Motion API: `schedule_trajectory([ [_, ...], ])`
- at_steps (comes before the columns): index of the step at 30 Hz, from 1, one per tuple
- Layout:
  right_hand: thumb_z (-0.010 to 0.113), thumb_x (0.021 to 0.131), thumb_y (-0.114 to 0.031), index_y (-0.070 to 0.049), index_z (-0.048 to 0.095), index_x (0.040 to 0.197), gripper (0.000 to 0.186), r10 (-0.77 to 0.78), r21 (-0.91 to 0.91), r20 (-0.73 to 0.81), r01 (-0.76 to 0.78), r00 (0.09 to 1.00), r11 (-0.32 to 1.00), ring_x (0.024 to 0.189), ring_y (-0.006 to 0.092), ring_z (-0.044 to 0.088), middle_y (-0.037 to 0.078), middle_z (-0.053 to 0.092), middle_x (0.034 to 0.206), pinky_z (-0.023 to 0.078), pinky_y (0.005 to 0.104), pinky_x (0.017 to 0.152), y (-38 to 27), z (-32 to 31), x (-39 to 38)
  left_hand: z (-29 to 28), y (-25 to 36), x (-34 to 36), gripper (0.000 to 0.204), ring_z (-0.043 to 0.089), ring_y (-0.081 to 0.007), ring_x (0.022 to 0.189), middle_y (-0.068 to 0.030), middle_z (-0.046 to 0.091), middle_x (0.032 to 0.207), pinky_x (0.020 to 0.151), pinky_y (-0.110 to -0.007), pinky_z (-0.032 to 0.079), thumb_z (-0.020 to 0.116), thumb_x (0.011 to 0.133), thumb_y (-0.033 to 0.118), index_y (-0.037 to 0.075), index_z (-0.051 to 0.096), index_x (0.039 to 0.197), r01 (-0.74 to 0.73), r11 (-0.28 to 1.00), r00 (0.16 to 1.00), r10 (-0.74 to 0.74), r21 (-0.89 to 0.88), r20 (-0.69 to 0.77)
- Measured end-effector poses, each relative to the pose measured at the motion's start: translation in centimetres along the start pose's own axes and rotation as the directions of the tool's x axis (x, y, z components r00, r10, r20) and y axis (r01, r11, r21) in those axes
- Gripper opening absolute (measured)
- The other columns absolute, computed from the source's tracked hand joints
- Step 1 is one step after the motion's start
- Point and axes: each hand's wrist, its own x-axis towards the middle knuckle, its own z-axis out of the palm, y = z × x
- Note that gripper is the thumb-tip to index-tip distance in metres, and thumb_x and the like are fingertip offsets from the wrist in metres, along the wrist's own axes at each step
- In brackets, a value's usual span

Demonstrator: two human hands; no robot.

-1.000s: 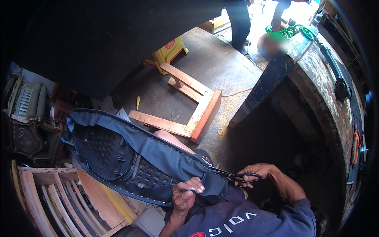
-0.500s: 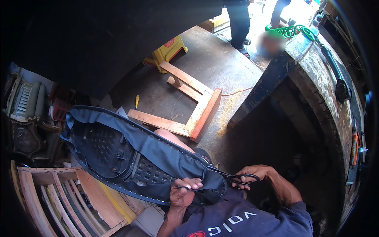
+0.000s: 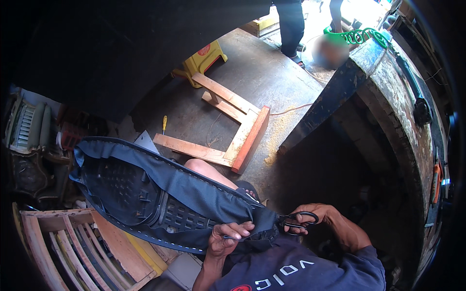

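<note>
A long black molded seat [image 3: 121,186], underside up, with black fabric [image 3: 194,191] stapled along its edge, lies diagonally over my bare knee. My left hand [image 3: 228,237] grips a loose fold of that fabric near the seat's right end, fingers curled over it. My right hand [image 3: 310,218] holds black-handled scissors [image 3: 307,223] at the same end, their blades largely hidden at the fabric. My dark blue shirt fills the lower middle.
Curved wooden frames [image 3: 73,247] lie lower left; old chairs [image 3: 29,145] behind. Ahead are a wooden frame [image 3: 247,136], yellow stool [image 3: 199,63] and screwdriver [image 3: 164,125]. A worn bench [image 3: 398,111] with a coiled green hose [image 3: 364,36] stands right. Another person's legs [image 3: 291,34] show at top.
The seat's left end has shifted slightly down and left. The scissors' blades, visible earlier along the fabric, are now mostly out of sight. My left hand has moved only slightly.
</note>
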Motion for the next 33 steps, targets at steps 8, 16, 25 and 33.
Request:
schedule_trajectory([
  [8,0.063,0.102,-0.058,0.004,0.068,0.127,0.067,-0.007,-0.024,-0.018,0.006,1.0,1.0,0.073,0.0071,0.059,-0.001,0.061,0.086,0.051,0.0249,0.063,-0.5,-0.5,1.2,0.8,0.1,0.4,0.02,0.058,-0.0436,0.138,-0.0243,0.075,0.119,0.128,-0.059,0.026,0.081,0.085,0.006,0.002,0.081,0.105,0.034,0.992,0.997,-0.043,0.124,0.07],
  [16,0.067,0.103,-0.052,-0.001,0.067,0.12,0.054,0.073,-0.184,-0.1,-0.09,0.992,0.979,0.07,0.0035,0.057,-0.005,0.06,0.082,0.05,0.0217,0.061,-1.5,-0.7,1.8,-1.0,-0.2,0.3,0.021,0.065,-0.0399,0.13,-0.0229,0.076,0.119,0.13,-0.056,0.023,0.082,0.089,0.01,0.002,0.08,0.108,0.066,0.989,0.993,-0.052,-0.134,0.103],
  [25,0.071,0.099,-0.054,-0.002,0.066,0.118,0.055,0.109,-0.204,-0.099,-0.127,0.989,0.971,0.069,0.0028,0.057,-0.004,0.059,0.079,0.048,0.0207,0.059,-3.8,-0.7,2.5,-1.6,-0.3,0.0,0.018,0.065,-0.0408,0.129,-0.0192,0.077,0.114,0.127,-0.061,0.027,0.078,0.096,0.017,0.005,0.08,0.109,0.102,0.971,0.99,-0.079,-0.216,0.115],
  [33,0.07,0.097,-0.061,-0.005,0.063,0.106,0.057,0.049,-0.271,-0.117,-0.079,0.992,0.959,0.072,0.0032,0.058,-0.004,0.056,0.078,0.047,0.0193,0.064,-4.9,0.1,2.9,-1.5,-0.8,0.8,0.019,0.064,-0.041,0.131,-0.0199,0.077,0.117,0.128,-0.058,0.025,0.075,0.096,0.013,0.003,0.078,0.112,0.113,0.969,0.986,-0.081,-0.219,0.147],
])
